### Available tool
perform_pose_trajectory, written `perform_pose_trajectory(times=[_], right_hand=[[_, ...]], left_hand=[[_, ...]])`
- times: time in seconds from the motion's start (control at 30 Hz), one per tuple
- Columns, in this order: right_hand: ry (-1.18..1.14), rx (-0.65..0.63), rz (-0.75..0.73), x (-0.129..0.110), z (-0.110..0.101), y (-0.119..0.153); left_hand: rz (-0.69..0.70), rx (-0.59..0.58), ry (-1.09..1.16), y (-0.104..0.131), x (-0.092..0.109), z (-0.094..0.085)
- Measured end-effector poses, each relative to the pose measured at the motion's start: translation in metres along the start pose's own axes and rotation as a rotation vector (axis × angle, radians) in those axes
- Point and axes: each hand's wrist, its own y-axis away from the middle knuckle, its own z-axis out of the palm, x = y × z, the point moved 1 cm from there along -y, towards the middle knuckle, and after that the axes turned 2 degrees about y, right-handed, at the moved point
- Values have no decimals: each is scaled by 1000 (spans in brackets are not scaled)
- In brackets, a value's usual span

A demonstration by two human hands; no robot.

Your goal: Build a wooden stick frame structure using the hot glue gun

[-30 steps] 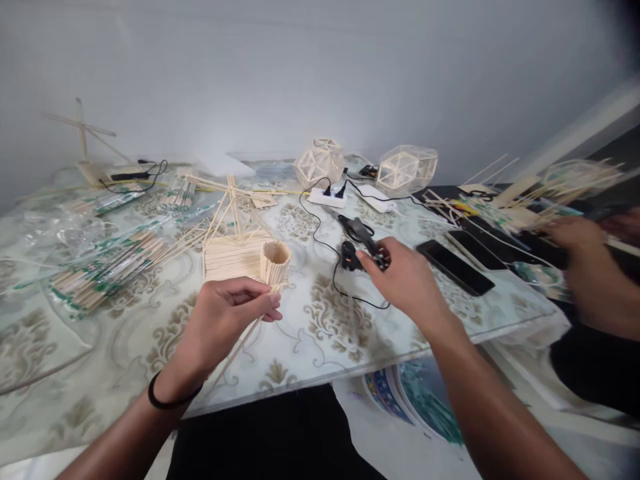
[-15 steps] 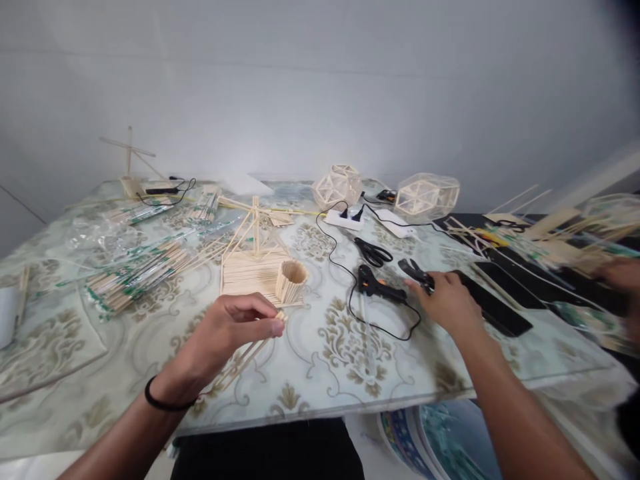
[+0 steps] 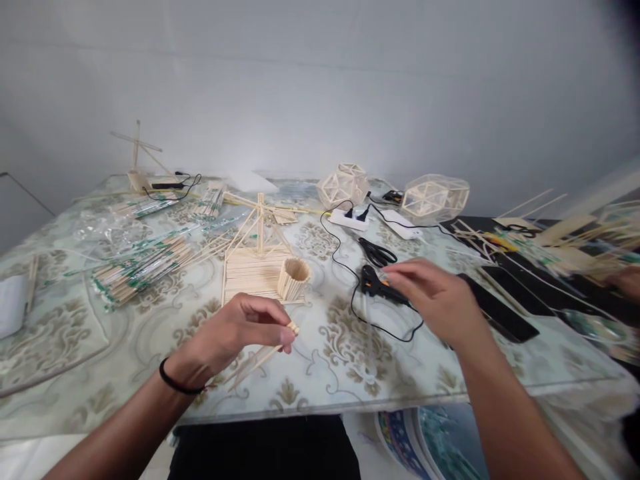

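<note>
My left hand (image 3: 255,330) pinches a small bundle of pale sticks (image 3: 293,328), its cut ends showing at the fingertips. Two thin sticks (image 3: 255,365) slant down below that hand. Past it stand a round stick cup (image 3: 293,279) and a flat stick panel (image 3: 250,273) with an upright stick frame (image 3: 261,227). My right hand (image 3: 433,297) is raised at the handle end of a black glue gun (image 3: 377,285), its fingers curled together and slightly blurred; what they hold is mostly hidden. The pliers cannot be made out. Black scissors (image 3: 377,252) lie beyond the glue gun.
Packs of sticks (image 3: 145,267) lie on the left. At the back are a power strip (image 3: 349,220) with cords and two faceted stick frames (image 3: 343,187) (image 3: 435,197). Black slabs (image 3: 500,310) lie on the right, where another person's hand (image 3: 625,283) shows. A bucket (image 3: 415,440) stands below the table edge.
My right hand has moved left and lifted from the pliers' spot toward the glue gun; the pliers no longer show. My left hand, still pinching the bundle, has shifted slightly right.
</note>
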Motion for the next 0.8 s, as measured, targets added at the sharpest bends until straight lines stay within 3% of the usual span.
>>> perform_pose_trajectory(times=[0.13,0.23,0.43,0.8], right_hand=[[-550,-373,-344,-93,15,1],[-747,-473,-394,-131,30,1],[-926,-535,-421,-144,46,-3],[-939,-517,-457,-146,48,0]], left_hand=[[-60,-87,99,1,0,5],[-71,-140,142,3,-3,3],[-46,-207,178,3,-8,-5],[-46,-204,265,5,-11,-2]])
